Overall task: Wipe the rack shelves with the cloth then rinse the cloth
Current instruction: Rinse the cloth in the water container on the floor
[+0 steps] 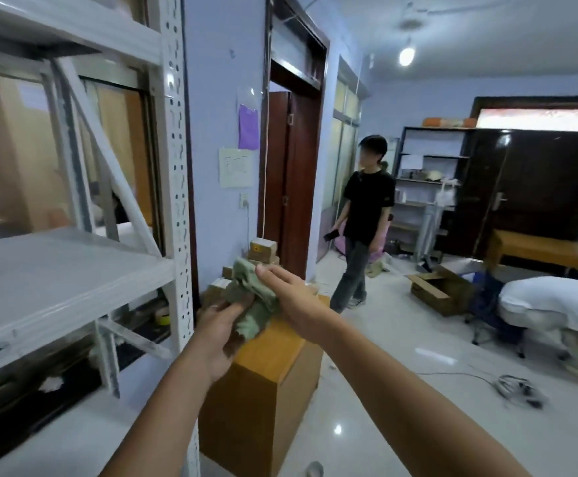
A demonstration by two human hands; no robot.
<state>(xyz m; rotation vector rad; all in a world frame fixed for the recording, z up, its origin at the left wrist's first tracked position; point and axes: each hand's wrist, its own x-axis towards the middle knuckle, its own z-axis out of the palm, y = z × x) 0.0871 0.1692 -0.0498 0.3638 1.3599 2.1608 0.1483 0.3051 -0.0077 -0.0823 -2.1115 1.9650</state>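
A crumpled greenish cloth (251, 299) sits between my two hands, in front of me and to the right of the rack. My left hand (217, 330) grips its lower part from below. My right hand (289, 292) lies on its upper right side with the fingers stretched over it. The white metal rack (177, 187) stands at the left. Its middle shelf (50, 280) is bare and pale, and an upper shelf (74, 25) runs across the top left. Both hands are clear of the rack.
A wooden cabinet (263, 383) stands right under my hands, with small cardboard boxes (263, 250) behind it. A person in a black shirt (363, 225) stands by the brown doorway. Another person (552, 304) bends over at the right, near an open carton (439, 292). Cables (518, 390) lie on the glossy floor.
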